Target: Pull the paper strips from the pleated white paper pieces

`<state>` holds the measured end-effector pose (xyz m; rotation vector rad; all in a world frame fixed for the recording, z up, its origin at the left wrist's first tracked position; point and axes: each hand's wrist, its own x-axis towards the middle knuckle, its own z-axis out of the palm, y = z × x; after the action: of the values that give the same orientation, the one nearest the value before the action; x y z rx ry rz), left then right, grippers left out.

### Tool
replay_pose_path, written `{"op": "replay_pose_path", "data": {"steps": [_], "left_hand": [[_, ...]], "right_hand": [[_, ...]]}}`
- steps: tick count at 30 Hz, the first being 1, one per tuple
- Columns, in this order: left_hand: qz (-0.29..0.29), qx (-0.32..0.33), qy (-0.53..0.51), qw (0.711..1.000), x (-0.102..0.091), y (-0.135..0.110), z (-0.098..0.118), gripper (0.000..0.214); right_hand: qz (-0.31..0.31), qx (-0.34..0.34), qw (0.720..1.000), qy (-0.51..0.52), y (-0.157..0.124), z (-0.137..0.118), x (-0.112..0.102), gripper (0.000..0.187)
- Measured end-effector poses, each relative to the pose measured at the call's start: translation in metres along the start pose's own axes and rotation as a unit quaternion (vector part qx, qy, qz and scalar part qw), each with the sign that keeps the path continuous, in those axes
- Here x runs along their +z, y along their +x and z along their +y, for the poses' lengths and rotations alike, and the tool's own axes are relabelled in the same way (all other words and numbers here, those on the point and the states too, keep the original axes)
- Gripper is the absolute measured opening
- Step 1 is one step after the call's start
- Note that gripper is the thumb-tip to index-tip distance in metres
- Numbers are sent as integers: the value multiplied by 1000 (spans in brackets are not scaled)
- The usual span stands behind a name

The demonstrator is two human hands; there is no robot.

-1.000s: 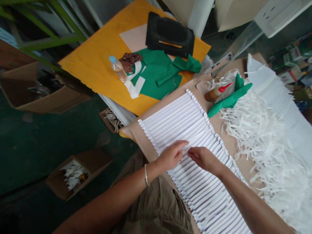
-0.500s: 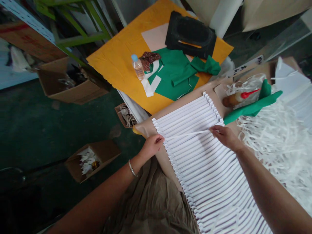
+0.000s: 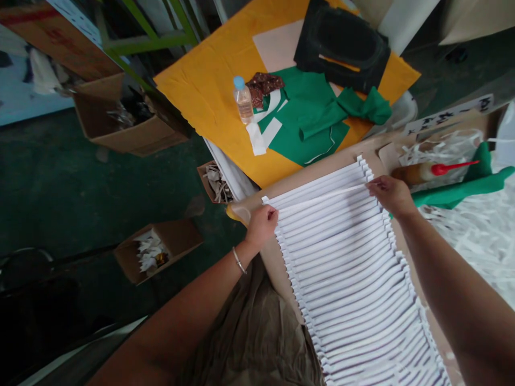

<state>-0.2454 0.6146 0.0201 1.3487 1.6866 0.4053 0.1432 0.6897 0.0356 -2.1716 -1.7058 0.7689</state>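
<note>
A thin, flat white paper strip [image 3: 322,196] lies stretched across the far end of the overlapping row of strips [image 3: 354,268] on the smooth brown board [image 3: 277,262]. My left hand [image 3: 261,225] pinches one end at the row's left edge, and my right hand [image 3: 390,194] pinches the other. A glue bottle [image 3: 418,172] lies just beyond my right hand.

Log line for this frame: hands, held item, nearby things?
left hand: pinches left end of white paper strip | right hand: pinches right end | strip: stretched across row of strips | nearby: red-nozzle bottle
</note>
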Motion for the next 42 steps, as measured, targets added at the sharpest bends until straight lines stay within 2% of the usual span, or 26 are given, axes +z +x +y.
{"op": "replay_pose_path", "data": {"steps": [2, 5, 8, 11, 20, 42], "left_hand": [[13, -2, 19, 1000, 2, 2, 1, 23], [36, -6, 48, 998, 5, 2, 1, 21], [49, -13, 62, 997, 7, 2, 0, 21], [58, -23, 58, 996, 8, 2, 1, 21], [61, -28, 42, 997, 8, 3, 2, 21], [53, -34, 56, 996, 8, 6, 3, 23]], "right_hand": [[22, 1, 1000, -13, 9, 2, 5, 34], [22, 1, 1000, -14, 19, 5, 12, 29], [24, 3, 999, -30, 22, 4, 16, 26], [54, 3, 996, -64, 23, -1, 19, 23], [73, -8, 993, -92, 32, -3, 28, 24], [70, 6, 989, -131, 41, -3, 43, 25]]}}
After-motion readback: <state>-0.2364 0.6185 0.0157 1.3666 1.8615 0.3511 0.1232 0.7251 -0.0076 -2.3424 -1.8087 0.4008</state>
